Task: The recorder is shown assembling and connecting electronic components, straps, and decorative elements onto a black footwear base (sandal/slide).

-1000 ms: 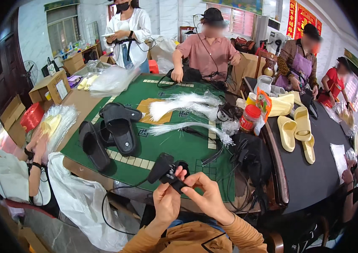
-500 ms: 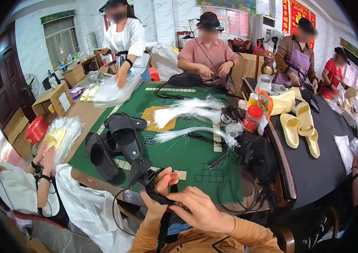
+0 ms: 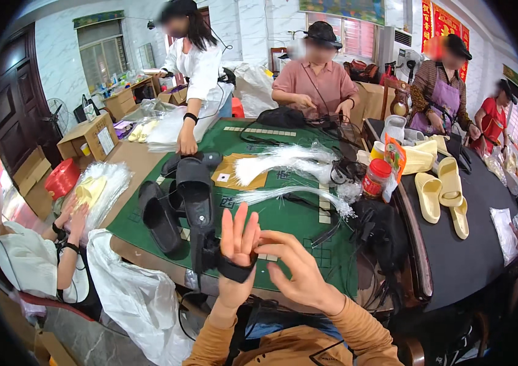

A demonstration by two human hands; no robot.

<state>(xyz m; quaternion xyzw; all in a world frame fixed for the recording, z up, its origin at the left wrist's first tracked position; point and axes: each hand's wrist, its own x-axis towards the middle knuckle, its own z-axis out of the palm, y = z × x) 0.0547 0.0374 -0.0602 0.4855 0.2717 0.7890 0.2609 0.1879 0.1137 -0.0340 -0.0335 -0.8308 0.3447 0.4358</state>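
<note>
1. Green felt table [image 3: 283, 219] in a busy workshop, with black slippers [image 3: 176, 201] and white fibre bundles [image 3: 283, 161] on it
2. Left hand [image 3: 237, 256] raised, fingers spread, a black strap [image 3: 234, 268] wrapped across its palm
3. Right hand [image 3: 295, 268] just beside it, fingertips pinching the strap's end
</note>
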